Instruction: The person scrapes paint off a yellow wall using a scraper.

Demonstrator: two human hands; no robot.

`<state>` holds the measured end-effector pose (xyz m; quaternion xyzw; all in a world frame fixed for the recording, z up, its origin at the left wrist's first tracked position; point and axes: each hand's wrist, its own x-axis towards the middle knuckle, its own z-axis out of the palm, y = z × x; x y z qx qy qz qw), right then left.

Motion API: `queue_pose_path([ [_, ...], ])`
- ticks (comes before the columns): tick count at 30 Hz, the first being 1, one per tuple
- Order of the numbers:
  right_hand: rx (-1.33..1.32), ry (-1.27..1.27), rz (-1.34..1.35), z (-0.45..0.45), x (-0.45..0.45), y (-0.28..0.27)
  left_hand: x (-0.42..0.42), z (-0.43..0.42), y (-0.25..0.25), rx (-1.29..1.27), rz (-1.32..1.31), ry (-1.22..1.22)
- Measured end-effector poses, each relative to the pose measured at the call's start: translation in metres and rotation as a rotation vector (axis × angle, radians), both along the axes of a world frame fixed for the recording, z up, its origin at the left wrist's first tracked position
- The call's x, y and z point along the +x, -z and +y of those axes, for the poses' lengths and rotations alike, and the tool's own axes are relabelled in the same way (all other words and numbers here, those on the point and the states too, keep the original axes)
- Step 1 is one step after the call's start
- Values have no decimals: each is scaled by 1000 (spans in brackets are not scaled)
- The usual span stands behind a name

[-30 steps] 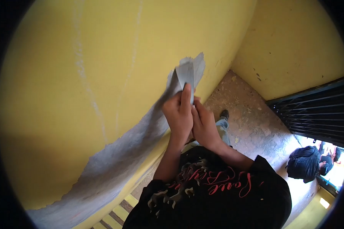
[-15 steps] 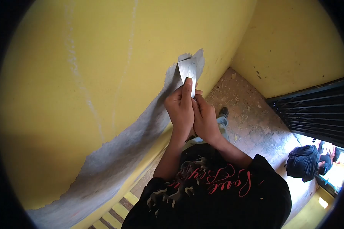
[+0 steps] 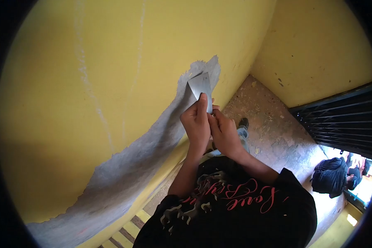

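A putty knife with a wide metal blade points up and away from me against the wall. My left hand is closed round it, the thumb lying along the metal below the blade. Pressed beside it, my right hand is closed with its fingers at the lower part of the same tool. The handle is mostly hidden by the hands. Behind the blade lies a bare grey patch with a ragged edge of yellow paint. The blade sits within this patch, below its upper tip.
Yellow wall with white streaks rises on the left. A dark metal gate stands at the right, near another person in dark clothing. My foot rests on the worn floor. Yellow slats lie below the wall.
Both hands have drawn the putty knife a short way down toward me. Its blade has moved from the patch's upper edge to a little below it, uncovering grey wall there.
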<state>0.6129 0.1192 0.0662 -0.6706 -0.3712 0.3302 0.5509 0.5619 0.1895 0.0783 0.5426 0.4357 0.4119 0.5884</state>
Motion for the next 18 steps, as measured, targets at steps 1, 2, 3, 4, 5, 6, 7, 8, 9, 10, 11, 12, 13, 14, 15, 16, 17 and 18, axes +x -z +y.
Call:
queue_pose_path([
  [1, 15, 50, 35, 4, -2, -4, 3, 3, -6, 7, 5, 8],
  [2, 30, 99, 76, 5, -5, -7, 4, 3, -9, 14, 17, 16],
  [3, 32, 98, 79, 4, -4, -8, 3, 2, -10, 16, 19, 15],
  [4, -8, 67, 85, 2, -3, -8, 3, 1, -10, 16, 26, 10],
  [5, -48, 36, 89, 1, -1, -8, 3, 1, -11, 16, 30, 5],
  [6, -46, 36, 87, 3, 2, -8, 4, 2, -10, 19, 28, 5],
  [7, 12, 39, 70, 5, 5, -6, 5, 4, -8, 43, 47, 12],
  [8, 66, 42, 54, 5, 6, -4, 6, 5, -7, 64, 67, 17],
  [9, 62, 40, 53, 6, 3, -1, 9, 6, -19, 72, 95, 51],
  [10, 120, 121, 63, 9, -4, 0, 6, 4, -19, 67, 97, 46],
  [11, 185, 202, 71, 11, -6, 1, 5, 4, -18, 80, 81, 43],
  [12, 198, 203, 68, 11, -5, -1, 6, 6, -19, 103, 63, 45],
  [13, 148, 123, 55, 8, -3, -3, 3, 2, -21, 96, 41, -5],
  [14, 90, 44, 46, 5, -4, -5, 4, 4, -22, 100, 44, 2],
  [15, 87, 45, 50, 7, -4, -11, 5, 5, -24, 102, 33, -8],
  [16, 77, 70, 93, 11, -2, -20, 7, 5, -27, 102, 18, -21],
  [17, 68, 92, 133, 13, -1, -24, 8, 7, -35, 93, 70, -2],
  [18, 66, 88, 130, 10, -3, -22, 6, 5, -32, 92, 68, -7],
])
